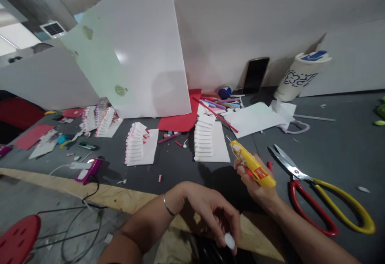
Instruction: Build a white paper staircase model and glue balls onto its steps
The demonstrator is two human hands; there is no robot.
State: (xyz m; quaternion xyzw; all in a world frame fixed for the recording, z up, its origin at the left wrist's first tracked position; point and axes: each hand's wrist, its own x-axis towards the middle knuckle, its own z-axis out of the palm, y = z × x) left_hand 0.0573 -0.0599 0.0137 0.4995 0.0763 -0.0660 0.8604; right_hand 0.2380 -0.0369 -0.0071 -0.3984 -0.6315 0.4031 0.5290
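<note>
Low in front of me, past the table's edge, my left hand (215,212) pinches a small round white disc (229,240) between its fingertips. My right hand (255,184) is wrapped round a yellow glue gun (252,164), whose metal tip points up and to the left. Just left of that tip lies a white card (221,144) with a stack of white rolled strips (203,140) on it. A second card (153,146) farther left carries similar strips with pink ends (134,146). Large scissors (296,172) with red and yellow handles lie open to the right of my right hand.
A tall white board (150,47) stands across the back. Behind the cards are red paper (180,115), several pens, a leaning phone (255,75) and a white cup (300,75). A purple device (89,170) with cables lies left, above a red stool (19,238).
</note>
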